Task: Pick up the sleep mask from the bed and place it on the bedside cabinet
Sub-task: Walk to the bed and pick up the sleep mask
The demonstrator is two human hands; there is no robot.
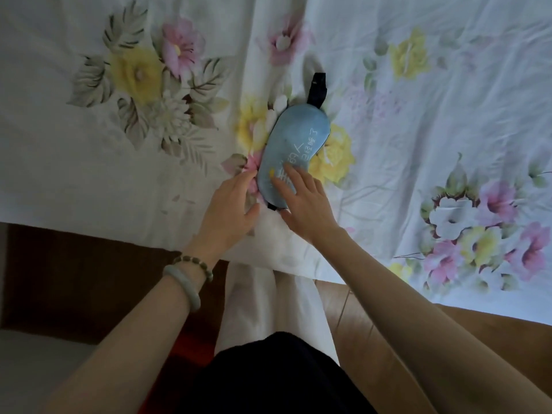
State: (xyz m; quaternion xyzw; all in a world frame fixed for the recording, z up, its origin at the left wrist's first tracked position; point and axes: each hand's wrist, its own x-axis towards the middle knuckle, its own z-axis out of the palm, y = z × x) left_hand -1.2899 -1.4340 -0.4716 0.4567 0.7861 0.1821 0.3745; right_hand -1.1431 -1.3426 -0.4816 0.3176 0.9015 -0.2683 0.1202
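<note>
A light blue sleep mask (295,138) with white writing and a black strap lies flat on the floral bed sheet (418,115), near the bed's front edge. My right hand (304,201) rests on the mask's near end, fingers spread over it and thumb at its lower edge. My left hand (231,204) touches the mask's left edge with its fingertips, fingers apart. Neither hand has closed around the mask. The bedside cabinet is not in view.
The sheet hangs over the bed's front edge. Below lie a dark brown bed frame (74,279) at the left and a wooden floor (448,339) at the right. My legs in light and dark clothing (268,369) stand against the bed.
</note>
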